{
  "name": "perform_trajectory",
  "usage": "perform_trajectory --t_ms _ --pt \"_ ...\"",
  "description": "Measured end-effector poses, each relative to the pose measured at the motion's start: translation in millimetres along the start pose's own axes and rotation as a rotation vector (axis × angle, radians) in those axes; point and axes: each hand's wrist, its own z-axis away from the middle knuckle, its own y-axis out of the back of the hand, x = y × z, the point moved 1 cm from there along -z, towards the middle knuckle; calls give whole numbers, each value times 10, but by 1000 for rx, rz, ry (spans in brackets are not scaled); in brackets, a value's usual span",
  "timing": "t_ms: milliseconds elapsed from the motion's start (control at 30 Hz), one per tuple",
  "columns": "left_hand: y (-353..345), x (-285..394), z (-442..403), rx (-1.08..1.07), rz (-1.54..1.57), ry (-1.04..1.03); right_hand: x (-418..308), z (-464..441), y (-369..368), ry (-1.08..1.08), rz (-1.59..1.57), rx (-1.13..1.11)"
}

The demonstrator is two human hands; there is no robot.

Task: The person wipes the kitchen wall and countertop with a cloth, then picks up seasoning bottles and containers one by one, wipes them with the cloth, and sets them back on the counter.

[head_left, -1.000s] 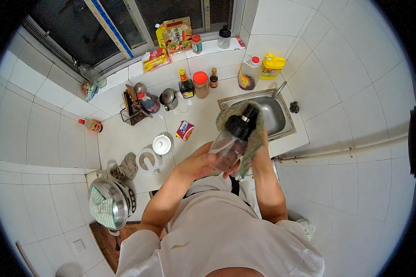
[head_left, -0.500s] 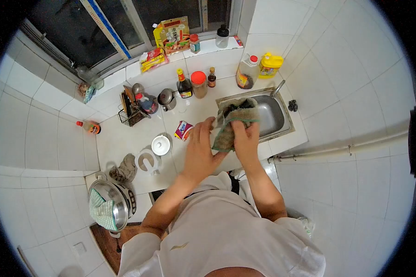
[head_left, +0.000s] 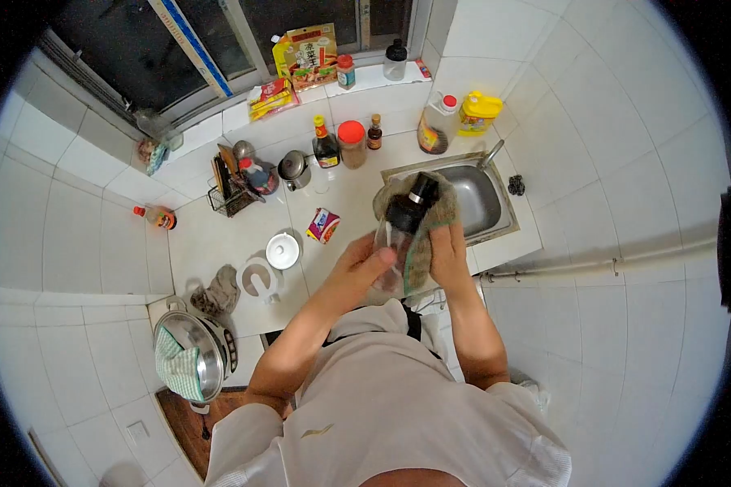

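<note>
A: Changed in the last half-second?

B: Yes; nearest first. Left hand (head_left: 359, 272) now wrapped round the lower part of the bottle (head_left: 403, 219), thumb across the front; before, spread along the bundle's left side. Right hand (head_left: 448, 253) shifted from the front of the bundle to its right side, gripping the cloth (head_left: 421, 253) there, fingers partly hidden.

A: Meaning for the work?

B: Black top (head_left: 408, 209) uncovered again, cloth pulled back behind and to the right. Probably still under way, with cloth contact moved from top to body.

A: Look of the bottle?

B: At frame centre, off the counter (head_left: 345, 199), tilted with top toward upper right. Clear below, black above, silvery band near the tip. Cannot tell smears from blur. Cloth brownish, green-edged, bunched.

A: Farther off?

B: Right of centre, steel sink (head_left: 508, 215), partly masked by cloth. Farthest, upper centre, on the windowsill (head_left: 371, 79): another black-topped container (head_left: 395, 65), similar in look.
</note>
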Motion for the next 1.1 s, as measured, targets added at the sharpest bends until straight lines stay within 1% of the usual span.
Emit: perform_trajectory --t_ms 33,100,133,233,267,367,433,533,633,733,767,833,900,933,967,1033,1067,1100 --pt "0 46 -40 67 -213 -108 -13 -7 -32 1 55 60" --pt "0 80 -125 232 -656 -336 141 37 -22 16 370 135" --pt "-9 69 -154 305 -880 -471 115 -3 -89 115 383 173" --pt "-41 20 -151 424 -909 -506 43 -67 -274 349 452 249" --pt "-32 3 -152 421 -864 -487 37 -54 -292 414 479 268" --pt "-29 51 -154 391 -723 -420 142 3 -221 432 558 117" --pt "-51 140 -104 338 -623 -351 174 7 -221 430 525 76" --pt "-49 49 -136 334 -461 -489 302 33 -178 403 482 -2" --pt "-86 50 -155 405 -391 -497 408 92 -205 421 467 -64" --pt "-7 -15 -181 589 -228 -382 319 122 -329 472 537 -148" --pt "2 34 -178 556 -153 -353 282 138 -376 490 572 -180" --pt "22 175 -176 484 -3 -292 373 290 -455 431 519 -162" --pt "98 190 -197 457 -17 -341 451 330 -463 468 566 -195" --pt "123 193 -187 445 -24 -362 473 345 -446 528 637 -232" --pt "79 244 -156 417 6 -321 476 353 -444 587 709 -268" --pt "87 120 -152 516 -273 -405 446 301 -504 552 564 -55" --pt "54 72 -152 559 -413 -444 410 223 -483 530 518 -6" --pt "-7 44 -161 485 -389 -493 373 145 -462 509 471 42"
